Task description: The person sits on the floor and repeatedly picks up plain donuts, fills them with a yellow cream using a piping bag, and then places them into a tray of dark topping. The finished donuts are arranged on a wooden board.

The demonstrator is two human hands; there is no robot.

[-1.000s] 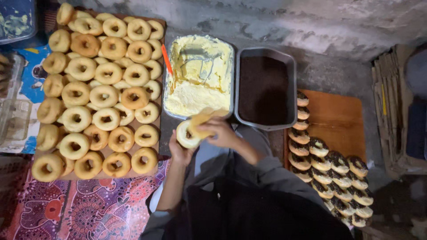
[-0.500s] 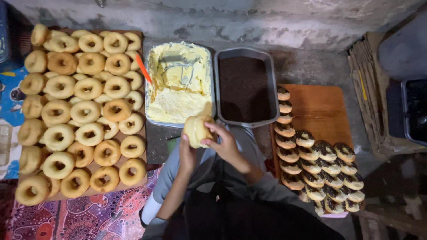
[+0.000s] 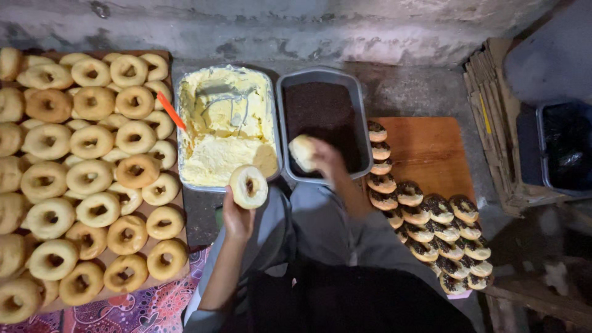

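Doughnut halves, two, one per hand. A second ago both hands met on a single cream-filled doughnut in front of the trays; they are now apart, each with a piece.

Right hand (image 3: 327, 159): grasping a pale doughnut piece (image 3: 303, 152), carried out over the near edge of the grey tray of dark chocolate sprinkles (image 3: 324, 117). The hand is motion-blurred; whether the piece touches the sprinkles cannot be told. Judged as the coating step just begun.

Left hand (image 3: 237, 217): fingers closed from below on a ring doughnut (image 3: 248, 186), hole facing up, held just in front of the cream tray (image 3: 226, 126). It has drawn back toward the body since half a second ago.

Cream tray: pale yellow buttercream, partly scooped, an orange-handled spreader (image 3: 171, 111) resting at its left rim.

Left of the trays: a board of plain doughnuts (image 3: 92, 179), many rows, uncoated.

Right of the trays: wooden board (image 3: 425, 151) with finished sprinkle-topped doughnuts (image 3: 431, 225) in overlapping rows, well over half its surface bare.

Far right: stacked flattened cardboard (image 3: 493, 123) and a dark bin (image 3: 564, 148).
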